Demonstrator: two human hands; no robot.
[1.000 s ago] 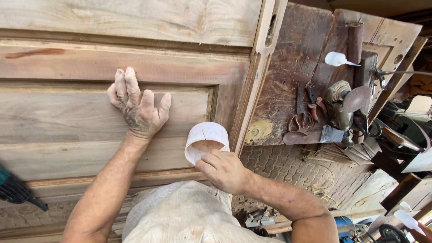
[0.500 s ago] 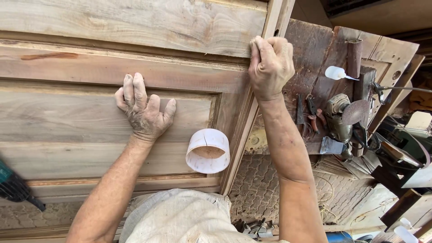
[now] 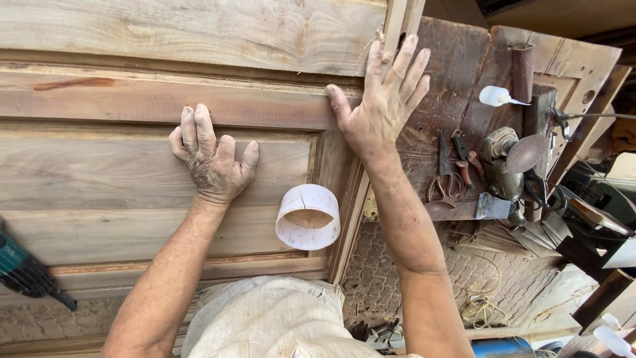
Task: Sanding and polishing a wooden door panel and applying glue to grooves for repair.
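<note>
A large wooden panelled door (image 3: 132,40) lies flat before me. My left hand (image 3: 212,159) rests palm down on its recessed panel, fingers slightly spread, holding nothing. My right hand (image 3: 381,106) lies flat with fingers apart on the door's right stile, near the edge, holding nothing. A short white plastic ring (image 3: 308,217), like a cut pipe piece with sawdust-coloured contents, stands on the door between my arms, closer to my left wrist.
To the right is a worn wooden bench (image 3: 464,59) with scissors (image 3: 440,179), red-handled pliers (image 3: 467,166), an angle grinder (image 3: 507,162) and a small white squeeze bottle (image 3: 497,96). A teal power tool (image 3: 26,272) lies at the lower left. Cord and clutter cover the paved floor (image 3: 483,305).
My right hand left the white ring, reached up to the door's right edge, then opened flat on the stile. My left hand barely shifted.
</note>
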